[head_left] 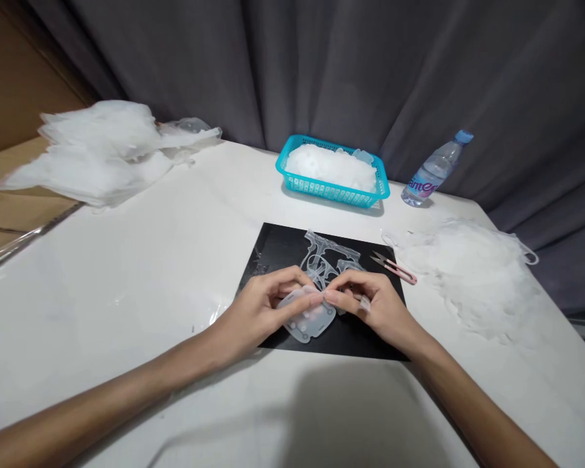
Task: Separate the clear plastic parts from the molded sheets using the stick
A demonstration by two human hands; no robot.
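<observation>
My left hand [258,307] and right hand [377,305] both pinch the clear moulded piece [308,322], probably silicone; I should pull gently. The snips [394,265] lie at two o'clock.

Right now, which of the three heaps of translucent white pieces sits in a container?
The middle heap, in the turquoise basket; the left heap and right heap lie loose, in no container.

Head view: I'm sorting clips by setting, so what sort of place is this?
Probably a hand-finishing bench for moulded translucent parts: the left hand and right hand hold a clear piece over a black mat, pink snips lie at its edge, and a turquoise basket holds white pieces.
</observation>
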